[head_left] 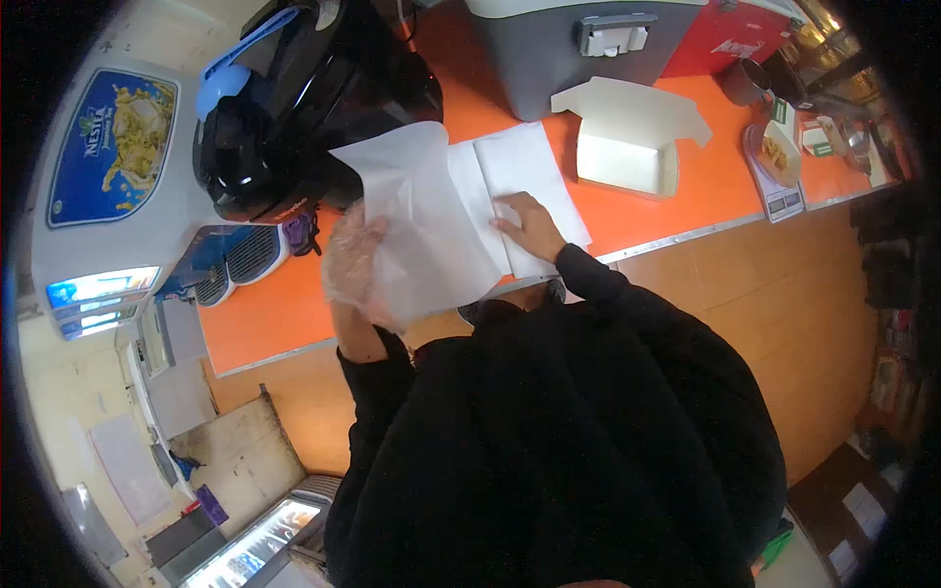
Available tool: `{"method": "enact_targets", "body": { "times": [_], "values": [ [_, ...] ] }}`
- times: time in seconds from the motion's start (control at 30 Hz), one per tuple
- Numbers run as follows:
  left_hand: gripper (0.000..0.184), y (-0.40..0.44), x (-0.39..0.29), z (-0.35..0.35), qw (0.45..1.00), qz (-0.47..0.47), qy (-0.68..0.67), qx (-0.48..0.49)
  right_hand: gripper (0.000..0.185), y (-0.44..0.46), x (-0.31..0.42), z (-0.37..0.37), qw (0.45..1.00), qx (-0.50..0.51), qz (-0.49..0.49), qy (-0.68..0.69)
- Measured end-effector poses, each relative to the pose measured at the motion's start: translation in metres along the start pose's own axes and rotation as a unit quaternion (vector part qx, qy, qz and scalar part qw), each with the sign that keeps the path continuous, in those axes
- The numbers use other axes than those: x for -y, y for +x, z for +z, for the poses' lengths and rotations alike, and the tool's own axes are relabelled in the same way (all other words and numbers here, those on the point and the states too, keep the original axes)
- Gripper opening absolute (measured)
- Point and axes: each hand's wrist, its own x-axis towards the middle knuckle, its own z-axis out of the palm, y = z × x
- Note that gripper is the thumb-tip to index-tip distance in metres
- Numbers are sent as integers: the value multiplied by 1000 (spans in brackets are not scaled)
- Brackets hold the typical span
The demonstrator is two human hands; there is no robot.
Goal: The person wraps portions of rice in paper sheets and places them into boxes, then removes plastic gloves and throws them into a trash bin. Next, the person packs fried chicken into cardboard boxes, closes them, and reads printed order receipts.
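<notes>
My left hand [351, 253], in a clear plastic glove, grips the left side of a thin white paper sheet [421, 230]. The sheet is lifted and curves over a stack of white paper [524, 181] on the orange counter. Bare and with its fingers apart, my right hand [530, 226] rests on that stack, to the right of the raised sheet. Behind the stack and to its right stands an open white cardboard box [627, 162], its lid folded back and nothing inside.
A black rice cooker [323, 108] with a blue ladle [245, 49] stands back left, beside a drink dispenser [113, 147]. Behind the box are a grey cooler [588, 59] and a red one [730, 39]. A kitchen scale [784, 203] bears a food container at far right.
</notes>
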Motion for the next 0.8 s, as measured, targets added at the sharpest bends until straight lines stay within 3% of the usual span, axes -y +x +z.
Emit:
{"method": "enact_targets", "body": {
  "times": [0.03, 0.07, 0.1, 0.13, 0.2, 0.23, 0.27, 0.33, 0.47, 0.5, 0.53, 0.57, 0.6, 0.67, 0.7, 0.8],
  "values": [
    [35, -8, -17, -8, 998, 9, -59, 11, 59, 9, 12, -4, 982, 14, 62, 177],
    [36, -18, -38, -12, 991, -36, -129, -9, 65, 16, 23, -10, 930, 26, 122, 347],
    [37, -23, -49, -14, 976, -79, -199, -28, 70, 23, 32, -15, 871, 85, 155, 458],
    [37, -25, -46, -15, 977, -77, -198, -31, 70, 27, 39, -14, 871, 86, 151, 459],
    [36, -27, -35, -19, 956, -67, -236, -159, 76, 37, 57, -9, 674, 184, 144, 701],
    [40, -27, -34, -24, 944, -67, -291, -138, 70, 40, 69, -6, 681, 80, 88, 723],
    [40, -25, -29, -30, 944, -65, -289, -142, 70, 42, 73, -10, 680, 85, 85, 723],
    [51, -17, -9, -40, 958, 45, -249, -138, 52, 40, 82, -27, 742, -89, 102, 656],
    [61, -25, 26, -31, 956, 4, -154, -250, 27, 27, 82, -67, 766, -161, 26, 621],
    [64, -26, 31, -27, 959, 54, -135, -244, 27, 26, 76, -75, 768, -160, 26, 619],
    [67, -27, 28, -23, 959, 105, -115, -238, 20, 25, 70, -84, 820, -150, -20, 552],
    [62, -29, 23, -22, 963, 72, -147, -216, 13, 23, 67, -91, 864, -137, -67, 480],
    [57, -31, 13, -22, 964, 37, -178, -196, 13, 18, 71, -104, 864, -136, -67, 480],
    [38, -32, 18, -24, 982, 58, 44, -176, 16, 6, 84, -131, 868, -16, 45, 494],
    [38, -33, 19, -25, 982, 57, 42, -175, 24, 5, 80, -136, 864, -14, 24, 502],
    [25, -34, 23, -24, 991, 35, -50, -118, 23, -6, 79, -150, 874, -46, 17, 483]
  ]
}}
